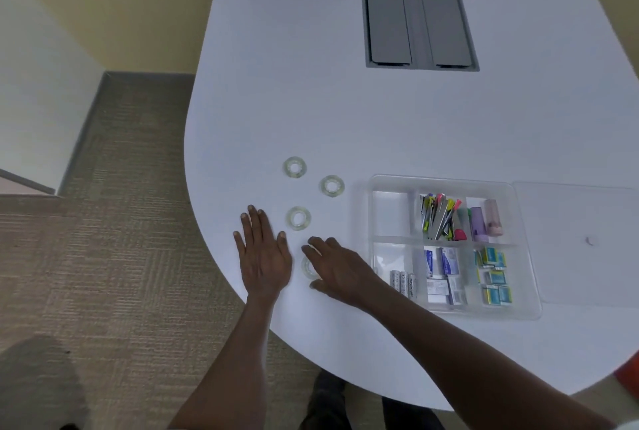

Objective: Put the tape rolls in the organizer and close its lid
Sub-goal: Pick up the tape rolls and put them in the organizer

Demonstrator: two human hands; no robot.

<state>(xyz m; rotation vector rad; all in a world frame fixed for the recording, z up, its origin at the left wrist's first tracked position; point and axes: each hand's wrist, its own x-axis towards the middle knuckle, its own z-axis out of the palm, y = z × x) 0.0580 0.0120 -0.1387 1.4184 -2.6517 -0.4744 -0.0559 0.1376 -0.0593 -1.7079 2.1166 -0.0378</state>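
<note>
Several clear tape rolls lie flat on the white table: a far one [295, 166], a second tape roll [332, 185] to its right, a third [298, 218] nearer me. A fourth tape roll [307, 268] is partly hidden under my right hand [337, 270], whose fingers curl over it and touch it. My left hand [264, 253] rests flat on the table, fingers spread, just left of that roll. The clear compartmented organizer [371, 184] stands to the right, uncovered. Its clear lid [581, 246] lies flat beside it on the right.
The organizer holds clips, small boxes, batteries and erasers; its upper-left compartment [390, 211] has nothing in it. A grey cable hatch [418, 19] is set in the table farther back. The rounded table edge [207, 222] runs just left of my hands, with carpet below.
</note>
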